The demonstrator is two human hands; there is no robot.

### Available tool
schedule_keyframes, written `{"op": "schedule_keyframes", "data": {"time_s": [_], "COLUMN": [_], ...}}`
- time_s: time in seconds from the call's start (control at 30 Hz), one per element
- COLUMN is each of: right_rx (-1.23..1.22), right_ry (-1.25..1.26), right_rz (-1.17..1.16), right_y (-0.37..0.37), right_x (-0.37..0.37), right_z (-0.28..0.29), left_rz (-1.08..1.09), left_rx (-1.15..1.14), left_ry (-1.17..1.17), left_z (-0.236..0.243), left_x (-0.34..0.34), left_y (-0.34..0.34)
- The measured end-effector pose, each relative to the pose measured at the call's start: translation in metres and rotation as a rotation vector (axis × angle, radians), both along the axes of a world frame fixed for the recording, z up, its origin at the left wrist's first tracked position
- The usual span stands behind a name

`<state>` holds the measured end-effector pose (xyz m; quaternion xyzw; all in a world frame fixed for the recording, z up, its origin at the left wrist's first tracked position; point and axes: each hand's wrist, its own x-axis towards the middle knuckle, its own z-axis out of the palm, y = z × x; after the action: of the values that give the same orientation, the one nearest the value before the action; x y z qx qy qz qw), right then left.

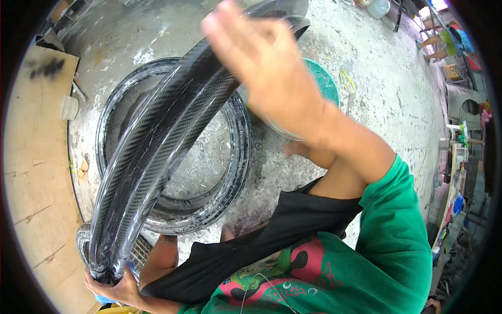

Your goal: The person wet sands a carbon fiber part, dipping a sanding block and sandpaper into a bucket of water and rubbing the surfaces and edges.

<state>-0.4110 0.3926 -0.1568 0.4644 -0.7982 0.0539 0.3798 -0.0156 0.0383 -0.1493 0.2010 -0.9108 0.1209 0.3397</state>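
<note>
A long, curved, glossy black carbon-fibre fender (pixel 172 112) slants across the view from lower left to upper middle, with a groove along its length. My left hand (pixel 117 289) is closed around its narrow lower end; a bit of blue shows beside the fingers. Over the upper part is my right hand (pixel 274 73), blurred by motion, its fingers stretched out against or just above the surface; contact there is hard to judge. Below the fender a black tyre (pixel 238 162), smeared with whitish dust, lies flat on the floor.
A green basin (pixel 323 81) stands on the floor, partly behind my right forearm. At left, a plywood board (pixel 39 157) has a white container (pixel 69 108) at its edge. Cluttered shelves (pixel 452 199) line the right side. Another person (pixel 452 42) is at far upper right.
</note>
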Motion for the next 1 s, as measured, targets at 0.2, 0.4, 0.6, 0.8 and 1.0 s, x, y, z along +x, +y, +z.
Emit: {"op": "schedule_keyframes", "data": {"time_s": [0.2,0.4,0.6,0.8,1.0], "right_rx": [-0.218,-0.015,-0.184,-0.261,-0.178], "right_ry": [-0.193,-0.128,-0.125,-0.176,-0.156], "right_rz": [-0.241,0.119,-0.128,-0.009,-0.163], "right_y": [0.065,-0.008,0.057,0.005,0.064], "right_x": [-0.066,0.028,-0.055,0.011,-0.061], "right_z": [-0.010,-0.002,-0.009,-0.013,-0.001], "left_rz": [-0.003,0.005,0.014,0.035,-0.014], "left_rx": [0.022,0.010,0.038,0.020,0.045], "left_ry": [0.009,0.002,0.008,-0.011,0.010], "left_z": [-0.003,0.002,-0.002,0.003,0.003], "left_x": [-0.009,-0.002,-0.013,-0.006,-0.016], "left_y": [0.002,0.003,0.006,0.011,0.011]}}
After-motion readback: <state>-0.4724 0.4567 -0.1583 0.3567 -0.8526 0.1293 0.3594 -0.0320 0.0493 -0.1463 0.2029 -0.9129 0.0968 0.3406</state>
